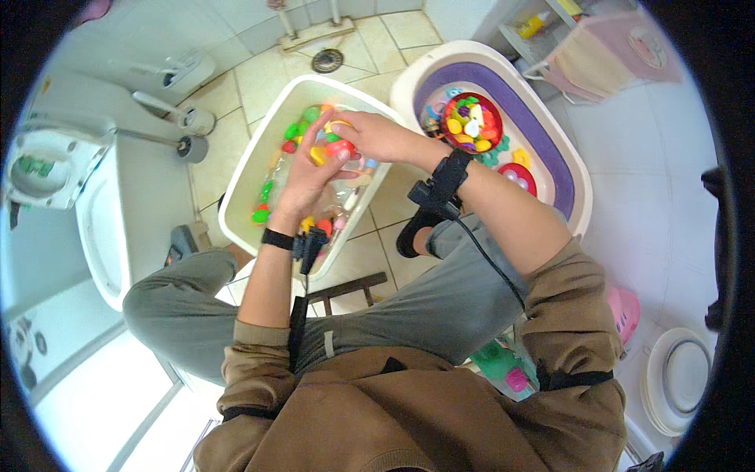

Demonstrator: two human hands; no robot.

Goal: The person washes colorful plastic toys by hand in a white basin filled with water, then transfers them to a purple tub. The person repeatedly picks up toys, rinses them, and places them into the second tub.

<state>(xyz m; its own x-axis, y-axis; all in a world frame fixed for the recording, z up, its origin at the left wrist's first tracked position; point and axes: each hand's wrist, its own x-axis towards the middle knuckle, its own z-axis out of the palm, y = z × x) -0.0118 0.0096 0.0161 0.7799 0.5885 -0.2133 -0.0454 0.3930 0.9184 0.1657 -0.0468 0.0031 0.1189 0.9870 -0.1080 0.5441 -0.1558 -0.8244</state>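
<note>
Both my hands are close together above a white plastic tub (239,183) with toy pieces in water. Between them is a glossy red toy piece (339,147), with the thumb of my left hand (307,180) against it. A yellow toy piece (318,155) shows beside that palm. My right hand (377,137) reaches in from the right, its fingertips around another yellow piece (337,125). The fingers partly hide these pieces, so their exact shapes are unclear. Green toy pieces (291,131) and a toy strawberry (289,147) lie further left in the tub.
At right stands a purple-and-white folding basin (551,159) containing a red bowl (500,127) of toy food and a smaller red toy (519,177). A dark stool (348,289) is between my legs. A toilet brush holder (197,120) and floor drain (327,60) are beyond.
</note>
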